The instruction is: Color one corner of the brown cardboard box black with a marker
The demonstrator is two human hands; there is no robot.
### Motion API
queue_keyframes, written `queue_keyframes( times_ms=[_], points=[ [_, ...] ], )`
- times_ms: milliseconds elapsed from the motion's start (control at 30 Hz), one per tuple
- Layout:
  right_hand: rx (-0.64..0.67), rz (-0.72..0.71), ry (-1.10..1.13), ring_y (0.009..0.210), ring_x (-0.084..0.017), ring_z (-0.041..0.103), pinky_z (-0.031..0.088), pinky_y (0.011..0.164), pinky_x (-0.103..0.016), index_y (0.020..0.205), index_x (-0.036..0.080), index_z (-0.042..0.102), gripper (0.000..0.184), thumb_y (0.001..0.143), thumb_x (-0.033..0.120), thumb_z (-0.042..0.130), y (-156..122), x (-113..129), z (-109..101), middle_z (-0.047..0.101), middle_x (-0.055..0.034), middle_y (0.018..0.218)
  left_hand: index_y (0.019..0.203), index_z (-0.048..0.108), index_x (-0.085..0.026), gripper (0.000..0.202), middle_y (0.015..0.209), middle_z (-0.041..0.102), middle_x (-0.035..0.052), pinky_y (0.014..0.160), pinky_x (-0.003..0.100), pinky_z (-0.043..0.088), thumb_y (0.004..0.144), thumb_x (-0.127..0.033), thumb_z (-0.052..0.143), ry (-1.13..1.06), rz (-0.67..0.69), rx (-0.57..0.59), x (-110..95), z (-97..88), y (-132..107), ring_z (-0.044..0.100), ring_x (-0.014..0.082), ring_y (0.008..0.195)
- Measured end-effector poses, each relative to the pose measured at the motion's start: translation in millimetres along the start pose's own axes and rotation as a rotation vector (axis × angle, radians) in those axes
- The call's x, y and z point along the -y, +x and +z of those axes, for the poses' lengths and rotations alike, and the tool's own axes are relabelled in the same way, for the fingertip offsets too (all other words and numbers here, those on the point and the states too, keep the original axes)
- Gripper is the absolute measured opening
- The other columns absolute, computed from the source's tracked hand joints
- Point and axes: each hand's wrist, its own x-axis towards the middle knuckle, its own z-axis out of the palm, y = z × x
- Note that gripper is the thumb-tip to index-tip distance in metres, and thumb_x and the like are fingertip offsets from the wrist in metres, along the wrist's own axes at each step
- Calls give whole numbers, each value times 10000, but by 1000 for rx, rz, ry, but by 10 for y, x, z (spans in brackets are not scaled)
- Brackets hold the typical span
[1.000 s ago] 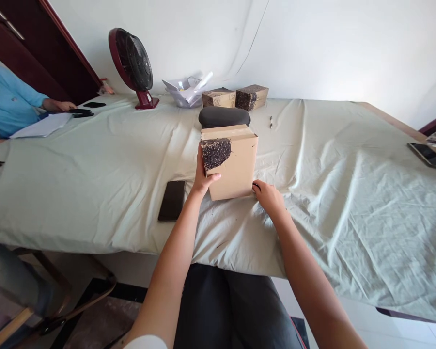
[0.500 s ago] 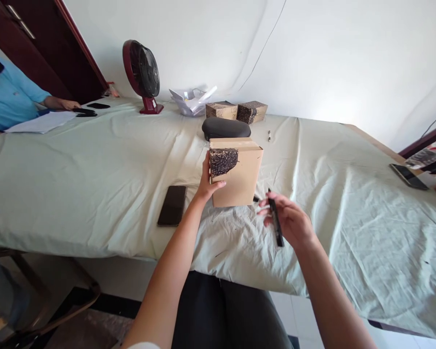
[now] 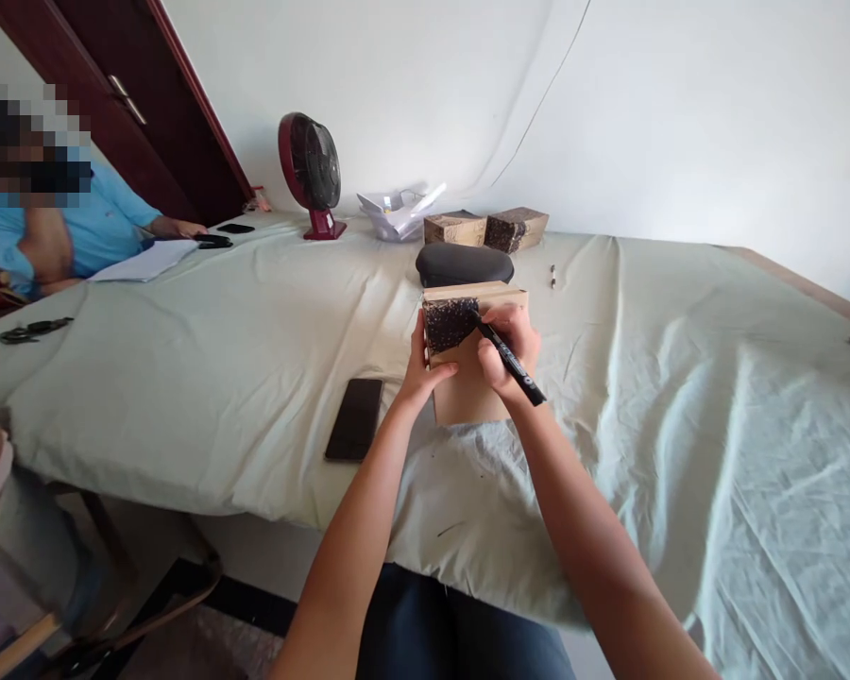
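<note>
A brown cardboard box (image 3: 467,397) stands on the cloth in front of me, its upper left corner covered in dense black scribble. My left hand (image 3: 425,364) grips the box by its left side, thumb laid across the front face. Between the fingers of my right hand (image 3: 511,345) is a black marker pen (image 3: 514,364), slanting up to the left. Its tip meets the right edge of the scribbled patch. A black phone (image 3: 354,418) lies left of the box, near my left forearm.
Behind the box sit a dark hard case (image 3: 464,265), two scribbled cardboard boxes (image 3: 517,229), a plastic basket (image 3: 389,222) of papers and a fan (image 3: 312,170). A small pen-like piece (image 3: 553,276) lies to their right. A person in a blue shirt (image 3: 106,198) sits far left by papers (image 3: 145,262).
My right hand has moved up and left, bringing the marker from beside the box onto its front face. My left hand keeps its hold. The view has turned slightly left.
</note>
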Motion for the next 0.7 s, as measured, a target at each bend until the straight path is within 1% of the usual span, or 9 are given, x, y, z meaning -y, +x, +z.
queue_keyframes(
  times_ms=[100, 200, 267, 367, 467, 567, 633, 667, 700],
  points=[
    [-132, -166, -181, 802, -279, 599, 462, 987, -540, 939, 290, 637, 123, 901, 392, 579, 0, -89, 114, 590, -41, 762, 1704, 220, -443, 1230, 1772, 345, 52, 1265, 605, 434, 703, -663, 901, 41, -4, 26, -50, -22, -7, 396, 410, 1597],
    [-73, -203, -246, 716, -240, 582, 441, 988, -524, 866, 293, 621, 104, 914, 374, 576, 15, -137, 154, 574, -14, 716, 1714, 203, -413, 1202, 1763, 363, 59, 1252, 593, 454, 746, -654, 874, 61, -29, 23, -76, -34, -17, 459, 410, 1551],
    [-102, -188, -241, 700, -236, 577, 439, 971, -526, 825, 288, 601, 132, 918, 374, 565, 25, -143, 159, 572, -12, 700, 1718, 194, -402, 1237, 1724, 429, 64, 1246, 578, 467, 724, -643, 889, 37, -35, 24, -76, -40, -17, 485, 407, 1534],
    [-104, -199, -233, 767, -242, 626, 448, 972, -529, 880, 283, 638, 109, 937, 355, 579, 32, -75, 177, 647, -21, 761, 1718, 197, -416, 1207, 1736, 419, 37, 1274, 546, 446, 743, -629, 876, 27, -32, 16, -58, -54, -4, 458, 382, 1571],
    [-88, -238, -130, 772, -228, 667, 499, 944, -502, 959, 287, 689, 111, 960, 369, 613, 12, 71, 141, 705, -18, 806, 1720, 210, -405, 1212, 1765, 390, 35, 1282, 497, 437, 736, -633, 880, 18, -10, 33, -30, -70, 12, 445, 369, 1589],
    [-267, -28, 46, 692, -200, 675, 561, 746, -410, 1034, 284, 702, 215, 1011, 483, 625, -84, 130, -94, 723, -24, 819, 1716, 252, -371, 1272, 1724, 465, 85, 1233, 504, 486, 669, -638, 922, -12, 7, 40, 4, -71, 15, 504, 397, 1545],
    [-402, 149, 168, 487, -138, 567, 500, 548, -319, 1018, 279, 673, 302, 1026, 575, 612, -222, 32, -379, 652, 31, 674, 1709, 283, -362, 1264, 1683, 516, 108, 1206, 527, 509, 657, -649, 922, -12, 39, 23, 30, -67, 15, 547, 412, 1505],
    [-454, 202, 236, 410, -104, 497, 452, 483, -277, 1000, 277, 651, 320, 1023, 595, 618, -317, -59, -545, 615, 63, 618, 1708, 289, -362, 1254, 1658, 543, 113, 1196, 537, 516, 661, -657, 914, -5, 63, 17, 44, -68, 16, 568, 414, 1483],
    [-465, 255, 303, 384, -81, 480, 432, 455, -249, 1005, 277, 641, 310, 1005, 586, 658, -428, -172, -715, 642, 71, 638, 1709, 286, -363, 1247, 1634, 566, 117, 1185, 544, 523, 670, -664, 906, 5, 89, 17, 60, -72, 18, 590, 414, 1458]
  ],
)
